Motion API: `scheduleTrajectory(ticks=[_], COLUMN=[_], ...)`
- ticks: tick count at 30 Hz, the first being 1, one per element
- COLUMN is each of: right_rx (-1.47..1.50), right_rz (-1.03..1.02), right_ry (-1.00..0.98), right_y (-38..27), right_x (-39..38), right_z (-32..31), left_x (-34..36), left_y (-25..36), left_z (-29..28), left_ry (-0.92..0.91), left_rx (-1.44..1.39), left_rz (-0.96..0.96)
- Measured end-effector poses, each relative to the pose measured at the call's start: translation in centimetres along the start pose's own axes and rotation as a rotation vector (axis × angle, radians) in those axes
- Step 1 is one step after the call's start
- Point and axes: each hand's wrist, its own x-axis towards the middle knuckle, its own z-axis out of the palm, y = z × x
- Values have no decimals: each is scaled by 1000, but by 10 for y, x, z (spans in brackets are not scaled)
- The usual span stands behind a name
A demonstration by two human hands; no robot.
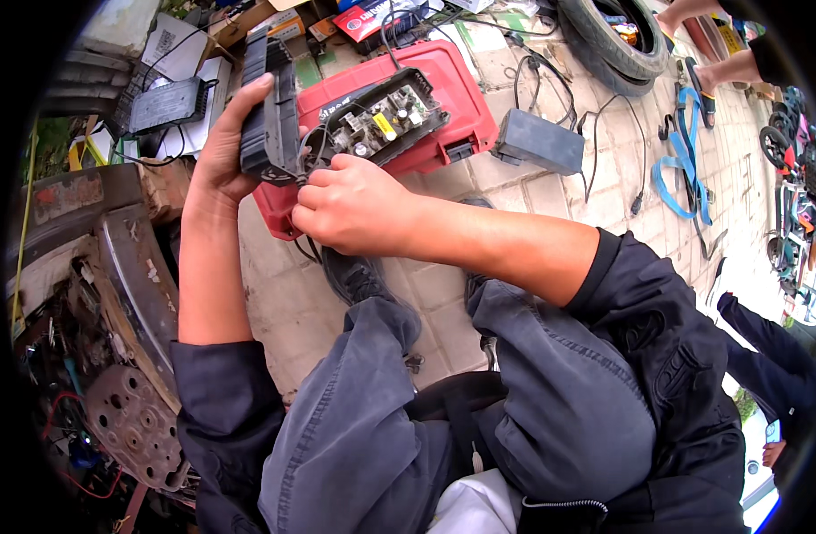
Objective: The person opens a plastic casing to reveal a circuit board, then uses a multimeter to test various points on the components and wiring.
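Red plastic case (466, 107) under open, elongated black housing (428, 84) with exposed circuit board (394, 111), just beyond the right hand (350, 206). Left hand (223, 147) wrapped around black ribbed block (270, 116); right one curled in by thin dark cables (316, 142), can't tell what it grips.

Support: pale paved floor (439, 298). Directly on it: dark grey box (539, 142), black cable with plug (637, 205), blue strap (671, 163), tyres (595, 53). Red plastic case (466, 107) serves as upper surface; open black housing (408, 145), circuit board (372, 129) exposed, rests on it.
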Motion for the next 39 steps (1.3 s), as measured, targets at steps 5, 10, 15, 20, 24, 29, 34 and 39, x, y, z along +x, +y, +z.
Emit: scheduleTrajectory(ticks=[5,10,15,20,24,29,34,39], right_rx=[-13,-6,1,83,185,209,388,268], right_rz=[12,43,117,168,224,328,732,965], right_ry=[-68,-75,-117,-164,-172,-171,37,-24], right_y=[2,9,-4,-8,-4,13,72,134], right_x=[-2,-15,-19,-37,-43,-41,-63,-111], right_z=[1,-1,-13,-34,-47,-66,-80,-91], left_x=[-1,-8,-10,-41,-60,-62,-62,-69], left_y=[-6,21,25,-56,-134,-187,-177,-117], left_z=[22,7,-55,-137,-164,-186,-189,-26], left_ry=[122,122,366,691,919,1004,1087,473], left_rx=[628,257,503,938,1108,1183,1229,989], left_rz=[334,113,403,456,53,-311,304,550])
